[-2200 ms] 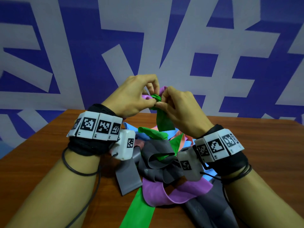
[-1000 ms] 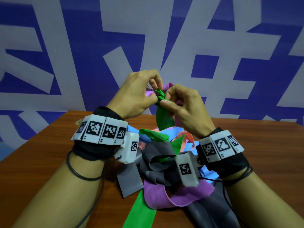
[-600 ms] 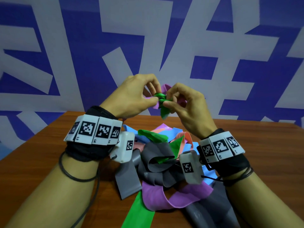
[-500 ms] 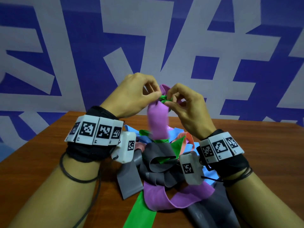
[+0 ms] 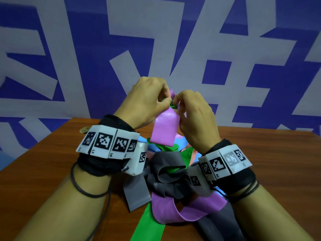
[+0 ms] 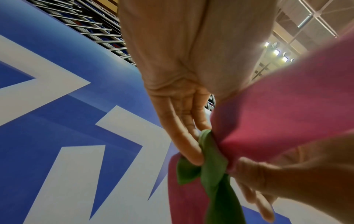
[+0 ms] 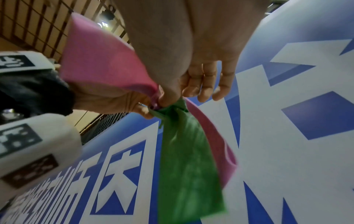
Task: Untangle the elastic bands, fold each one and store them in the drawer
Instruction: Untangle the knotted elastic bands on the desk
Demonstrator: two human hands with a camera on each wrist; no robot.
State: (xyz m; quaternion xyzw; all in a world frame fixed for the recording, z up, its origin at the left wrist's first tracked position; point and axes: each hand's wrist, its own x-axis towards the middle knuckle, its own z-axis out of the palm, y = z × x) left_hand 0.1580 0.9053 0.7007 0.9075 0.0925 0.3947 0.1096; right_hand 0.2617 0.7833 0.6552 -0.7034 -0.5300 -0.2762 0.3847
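Observation:
Both hands are raised above the table, working a knot (image 5: 172,105) where a green band is tied round a pink band (image 5: 164,129). My left hand (image 5: 149,100) pinches the knot from the left, and my right hand (image 5: 191,108) pinches it from the right. The pink band's end hangs down in front of the hands. In the left wrist view the green band (image 6: 210,163) wraps the pink band (image 6: 283,109). In the right wrist view the green band (image 7: 184,159) hangs below the pinch. A tangled pile of grey, green, blue, orange and pink bands (image 5: 166,169) lies on the table below.
The wooden table (image 5: 43,169) stretches to both sides of the pile, with its far edge against a blue and white patterned wall (image 5: 86,49). A small round brass-coloured object (image 5: 84,130) lies near the table's far left edge. No drawer is in view.
The green strip that hung below the hands has gone from the front. A pink band end has dropped down in its place. Both hands stay pinched at the knot.

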